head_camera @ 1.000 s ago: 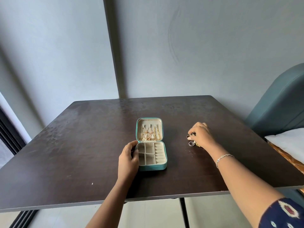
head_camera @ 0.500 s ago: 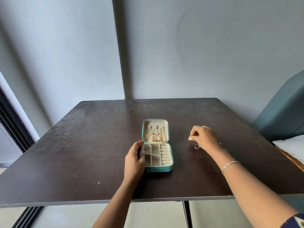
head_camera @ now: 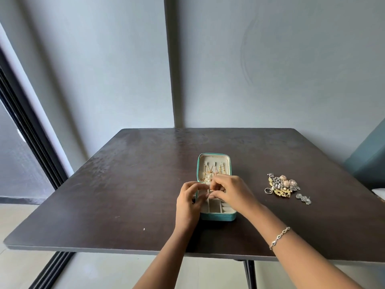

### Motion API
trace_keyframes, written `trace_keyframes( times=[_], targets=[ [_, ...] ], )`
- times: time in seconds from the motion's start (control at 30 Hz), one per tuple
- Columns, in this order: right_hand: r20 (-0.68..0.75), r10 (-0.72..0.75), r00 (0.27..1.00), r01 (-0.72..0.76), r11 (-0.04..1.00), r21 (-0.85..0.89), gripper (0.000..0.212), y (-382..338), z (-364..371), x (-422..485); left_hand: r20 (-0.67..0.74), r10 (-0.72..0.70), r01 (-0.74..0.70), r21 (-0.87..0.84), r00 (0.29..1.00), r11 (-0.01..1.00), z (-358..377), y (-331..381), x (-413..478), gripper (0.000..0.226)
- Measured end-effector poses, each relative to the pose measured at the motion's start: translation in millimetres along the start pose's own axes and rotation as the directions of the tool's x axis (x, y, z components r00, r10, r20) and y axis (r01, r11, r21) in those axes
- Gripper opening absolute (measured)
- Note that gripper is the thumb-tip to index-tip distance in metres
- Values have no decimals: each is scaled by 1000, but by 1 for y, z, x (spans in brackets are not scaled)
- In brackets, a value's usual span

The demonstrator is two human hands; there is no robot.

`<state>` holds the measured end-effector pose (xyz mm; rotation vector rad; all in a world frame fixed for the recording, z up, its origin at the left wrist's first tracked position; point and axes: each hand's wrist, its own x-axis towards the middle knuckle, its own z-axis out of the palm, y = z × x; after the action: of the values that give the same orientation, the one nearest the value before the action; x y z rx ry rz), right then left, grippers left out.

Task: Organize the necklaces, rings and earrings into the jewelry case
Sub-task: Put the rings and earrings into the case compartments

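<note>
Dark table [head_camera: 125,195], teal jewelry case [head_camera: 217,217], grey wall [head_camera: 270,59]

left hand [head_camera: 188,202] curled, right hand [head_camera: 231,191] pinching

The dark brown square desk [head_camera: 125,195] looks like wood veneer, semi-matt with a dull sheen and mottled, scuffed patches. The teal rectangular jewelry case [head_camera: 216,217] has a smooth, leather-like skin, and its cream lining [head_camera: 212,161] looks soft, matt and velvety. The gold chain necklaces [head_camera: 210,171], small gold ring [head_camera: 211,190] and heap of gold and silver earrings [head_camera: 282,185] are glinting metal. The silver link bracelet [head_camera: 279,237] is polished metal. The grey wall [head_camera: 270,69] is matt paint.
</note>
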<state>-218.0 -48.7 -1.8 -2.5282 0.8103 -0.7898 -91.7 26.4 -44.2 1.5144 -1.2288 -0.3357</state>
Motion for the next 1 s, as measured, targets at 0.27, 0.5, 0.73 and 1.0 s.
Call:
trace_keyframes(
  times=[0.27,0.5,0.73,1.0],
  targets=[
    [-45,-10,999,14,995,98,19,-1,2,-2,4,-17,16,56,1000,998,1,-2,1,6],
    [-90,115,989,-84,953,291,17,0,5,-7,-3,-19,19,14,1000,1000,2,-1,2,9],
    [-74,194,978,-162,936,313,20,7,-8,-6,16,-32,32,24,999,999,2,0,1,11],
    [-11,238,971,-236,970,64,10,32,-38,10,-3,-109,109,47,994,993,5,0,1,30]
  ],
)
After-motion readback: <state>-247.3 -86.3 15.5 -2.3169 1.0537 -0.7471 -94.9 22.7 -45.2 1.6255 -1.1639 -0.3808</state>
